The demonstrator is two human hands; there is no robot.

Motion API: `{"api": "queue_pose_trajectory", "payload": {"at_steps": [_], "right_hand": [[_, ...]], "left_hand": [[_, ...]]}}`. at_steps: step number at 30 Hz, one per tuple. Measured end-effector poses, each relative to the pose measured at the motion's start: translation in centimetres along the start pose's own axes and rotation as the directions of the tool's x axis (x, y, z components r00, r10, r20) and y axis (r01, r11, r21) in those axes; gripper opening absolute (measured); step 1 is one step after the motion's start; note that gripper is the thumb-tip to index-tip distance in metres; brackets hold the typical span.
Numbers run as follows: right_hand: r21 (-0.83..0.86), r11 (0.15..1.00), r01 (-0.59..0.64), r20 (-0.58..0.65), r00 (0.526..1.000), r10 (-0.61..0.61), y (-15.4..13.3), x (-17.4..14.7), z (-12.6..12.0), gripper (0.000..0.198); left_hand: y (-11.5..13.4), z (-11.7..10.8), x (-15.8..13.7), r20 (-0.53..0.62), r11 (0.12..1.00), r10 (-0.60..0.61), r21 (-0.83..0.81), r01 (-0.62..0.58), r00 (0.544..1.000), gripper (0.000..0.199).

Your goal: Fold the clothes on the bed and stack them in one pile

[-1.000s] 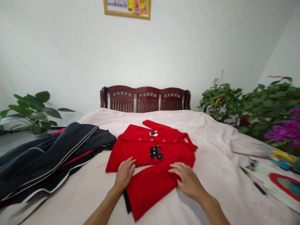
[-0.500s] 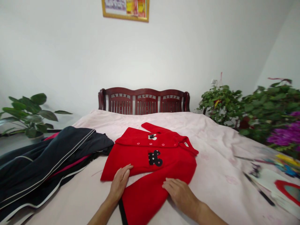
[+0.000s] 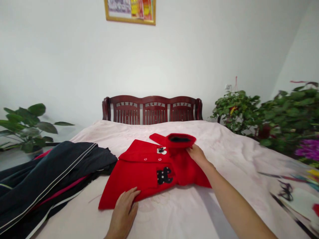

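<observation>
A red buttoned jacket (image 3: 134, 172) lies on the bed with its collar end to the right; a black dotted patch and a white patch decorate its front. My right hand (image 3: 198, 156) grips the near sleeve (image 3: 183, 166) by its cuff end, lifted and folded over the upper part of the jacket. The dark cuff opening shows, and the sleeve hides the collar. On the lower near edge of the jacket rests my left hand (image 3: 124, 209), its fingers stretched out flat.
Dark clothes (image 3: 59, 179) with white piping are heaped at left on the pale pink sheet (image 3: 179, 212). Small items, including a black-handled long tool (image 3: 290, 212), lie at right. A wooden headboard (image 3: 154, 109) stands behind; potted plants (image 3: 236, 113) flank the bed.
My right hand has taken hold of the near sleeve and swung it up and away from me, over the jacket. My left hand stays at the jacket's near edge.
</observation>
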State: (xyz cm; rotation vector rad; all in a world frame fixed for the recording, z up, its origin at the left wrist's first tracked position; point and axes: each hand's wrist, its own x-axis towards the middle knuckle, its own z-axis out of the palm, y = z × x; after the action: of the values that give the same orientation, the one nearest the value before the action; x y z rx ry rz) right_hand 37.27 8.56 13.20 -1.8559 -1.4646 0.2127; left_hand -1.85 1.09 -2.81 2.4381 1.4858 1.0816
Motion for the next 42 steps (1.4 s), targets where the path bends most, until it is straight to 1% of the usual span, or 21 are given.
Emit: {"api": "queue_pose_trajectory", "payload": {"at_steps": [3,5,7,9,12,14,16,18,21,23,26,28,30,32,33,35,36,37,39,40,42], "right_hand": [[-0.190,0.961,-0.201,0.092,0.971,0.221,2.6,0.7,2.9,0.037],[-0.283,0.925,-0.252,0.148,0.942,0.302,4.1,0.2,4.3,0.038],[-0.335,0.908,-0.252,0.190,0.926,0.327,5.1,-0.5,4.9,0.043],[-0.355,0.907,-0.227,0.220,0.923,0.317,5.7,-1.0,4.6,0.048],[-0.365,0.909,-0.201,0.241,0.923,0.301,6.4,-2.1,3.3,0.059],[-0.356,0.910,-0.211,0.198,0.935,0.295,6.5,-3.4,2.4,0.064],[-0.322,0.920,-0.225,0.122,0.953,0.276,6.5,-4.9,1.7,0.056],[-0.283,0.928,-0.243,0.035,0.964,0.263,6.3,-6.2,1.0,0.047],[-0.262,0.926,-0.272,-0.061,0.962,0.266,6.3,-7.9,0.4,0.046],[-0.304,0.912,-0.275,-0.066,0.961,0.268,6.4,-9.1,0.2,0.042],[-0.431,0.867,-0.249,0.011,0.960,0.281,6.5,-10.9,0.1,0.038],[-0.505,0.844,-0.182,0.021,0.975,0.223,6.0,-11.4,-0.3,0.041],[-0.571,0.819,-0.056,-0.021,0.998,0.054,4.9,-11.1,-0.9,0.044],[-0.610,0.784,0.111,-0.028,0.986,-0.162,3.2,-9.9,-1.0,0.045],[-0.605,0.769,0.209,0.009,0.967,-0.255,2.3,-9.0,-0.7,0.045],[-0.537,0.744,0.397,0.145,0.913,-0.382,1.0,-7.0,0.5,0.047],[-0.491,0.734,0.470,0.221,0.882,-0.417,0.7,-5.9,1.4,0.048],[-0.449,0.730,0.515,0.297,0.857,-0.422,0.7,-4.9,2.4,0.050],[-0.406,0.749,0.523,0.415,0.836,-0.359,1.7,-2.9,4.3,0.054],[-0.406,0.764,0.501,0.450,0.838,-0.309,2.6,-2.1,5.2,0.055],[-0.426,0.788,0.445,0.465,0.855,-0.231,4.7,-0.9,6.5,0.056]], "left_hand": [[-0.2,0.2,-0.1,0.030,0.996,0.049,0.077,-0.051,0.998,0.043],[-0.3,0.2,-0.2,0.057,0.990,0.078,0.116,-0.084,0.995,0.047],[-0.3,0.2,-0.4,0.083,0.983,0.099,0.149,-0.110,0.992,0.050],[-0.3,0.2,-0.5,0.097,0.977,0.113,0.172,-0.128,0.989,0.052],[-0.3,0.0,-0.2,0.111,0.974,0.127,0.172,-0.145,0.986,0.052],[-0.2,-0.4,0.5,0.130,0.977,0.123,0.157,-0.143,0.984,0.054],[0.1,-1.0,1.6,0.176,0.981,0.096,0.147,-0.123,0.980,0.058],[0.3,-1.8,2.8,0.258,0.983,0.081,0.139,-0.120,0.963,0.057],[0.3,-2.7,3.8,0.354,0.981,0.105,0.117,-0.155,0.929,0.051],[0.2,-3.2,3.9,0.375,0.979,0.108,0.120,-0.163,0.921,0.051],[1.0,-3.9,4.1,0.416,0.968,0.054,0.203,-0.150,0.908,0.056],[2.4,-4.3,4.4,0.450,0.954,0.011,0.263,-0.144,0.893,0.054],[4.7,-4.2,5.0,0.475,0.956,0.021,0.247,-0.156,0.880,0.046],[7.7,-3.2,5.8,0.477,0.970,0.085,0.160,-0.181,0.875,0.040],[9.3,-2.3,6.3,0.471,0.975,0.127,0.104,-0.198,0.873,0.039],[12.4,0.4,7.3,0.437,0.965,0.243,-0.016,-0.263,0.866,0.043],[13.7,2.0,7.8,0.410,0.951,0.302,-0.063,-0.303,0.861,0.046],[14.7,3.7,8.2,0.386,0.935,0.351,-0.093,-0.343,0.853,0.050],[15.8,7.0,8.8,0.361,0.926,0.374,-0.098,-0.364,0.855,0.060],[16.0,8.4,8.9,0.354,0.933,0.357,-0.087,-0.349,0.864,0.063],[15.7,10.5,8.8,0.342,0.953,0.300,-0.064,-0.297,0.890,0.065]]}}
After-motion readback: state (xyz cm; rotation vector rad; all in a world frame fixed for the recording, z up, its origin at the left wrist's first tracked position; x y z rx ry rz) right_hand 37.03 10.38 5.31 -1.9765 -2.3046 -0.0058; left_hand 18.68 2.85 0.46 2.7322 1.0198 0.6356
